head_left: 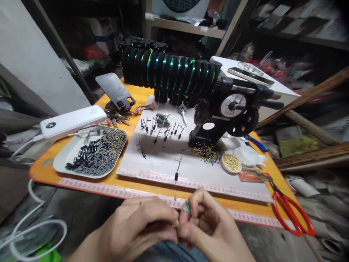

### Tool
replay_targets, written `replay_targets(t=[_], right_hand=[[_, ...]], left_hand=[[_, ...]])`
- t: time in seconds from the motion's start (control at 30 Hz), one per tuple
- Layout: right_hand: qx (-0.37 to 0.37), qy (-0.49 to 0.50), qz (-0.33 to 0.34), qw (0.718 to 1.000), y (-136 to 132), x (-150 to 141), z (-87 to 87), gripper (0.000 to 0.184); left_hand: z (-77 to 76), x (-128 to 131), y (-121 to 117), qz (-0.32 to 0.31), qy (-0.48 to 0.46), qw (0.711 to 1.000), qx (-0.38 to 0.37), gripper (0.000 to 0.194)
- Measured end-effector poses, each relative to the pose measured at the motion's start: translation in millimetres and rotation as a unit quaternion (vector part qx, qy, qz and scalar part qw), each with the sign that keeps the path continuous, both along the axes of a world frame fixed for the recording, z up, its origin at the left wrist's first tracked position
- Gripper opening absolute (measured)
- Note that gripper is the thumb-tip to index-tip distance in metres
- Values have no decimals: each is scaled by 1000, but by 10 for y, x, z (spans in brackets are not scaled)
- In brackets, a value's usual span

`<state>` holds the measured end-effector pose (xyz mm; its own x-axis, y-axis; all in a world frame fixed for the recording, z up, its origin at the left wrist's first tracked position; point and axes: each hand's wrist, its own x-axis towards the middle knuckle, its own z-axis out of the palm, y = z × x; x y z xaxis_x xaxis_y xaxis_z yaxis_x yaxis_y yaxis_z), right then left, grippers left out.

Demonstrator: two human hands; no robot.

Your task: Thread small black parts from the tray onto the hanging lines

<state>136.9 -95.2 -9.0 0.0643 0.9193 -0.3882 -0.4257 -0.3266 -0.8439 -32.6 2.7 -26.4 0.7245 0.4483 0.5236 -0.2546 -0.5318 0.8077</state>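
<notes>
My left hand (141, 220) and my right hand (211, 225) meet at the fingertips just in front of the table's edge. Both are closed in a pinch; a tiny gold-coloured glint shows between them, too small to name. A grey-green scrap (186, 206) sits at my right index finger; whether it is held or wrapped on cannot be made out. Just beyond the fingers, a thin line carries a small black cylinder (176, 177) with an orange-tipped stem and a grey bead (175, 198) below. Several similar black pieces (165, 137) lie farther back on the white board (152, 160).
A black winding machine (231, 105) with a row of spools (169, 71) stands behind the board. Left are a tray (58, 165) of grey and black parts and a white power bank (73, 122). Right are coloured beads (205, 152), a gold-bead dish (231, 163) and red-handled scissors (293, 213).
</notes>
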Motion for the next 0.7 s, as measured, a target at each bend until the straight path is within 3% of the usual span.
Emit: replay_targets(t=[0.07,0.13,0.23,0.3,0.4,0.5,0.53,0.6,0.7], right_hand=[[-4,-19,2,1000,14,10,-18,51],[-6,-32,14,999,31,22,-47,48],[24,-52,33,998,47,30,-84,37],[58,-85,20,994,39,23,-86,29],[100,-165,-10,981,-3,8,-63,19],[136,-262,-23,955,-62,1,-60,8],[151,-300,-29,941,-83,-4,-70,4],[182,-383,-53,904,-119,-25,-100,12],[215,-474,-110,847,-149,-90,-132,24]], left_hand=[[46,8,42,-37,12,998,59,34],[85,24,75,-49,41,985,163,30],[108,68,100,-28,74,941,328,19],[98,105,107,-4,73,929,362,18],[42,148,114,13,48,951,304,19],[-70,161,90,-6,-1,987,161,27],[-116,161,71,-1,-27,995,99,33],[-201,158,22,27,-75,997,-7,47],[-264,166,-43,41,-101,992,-67,55]])
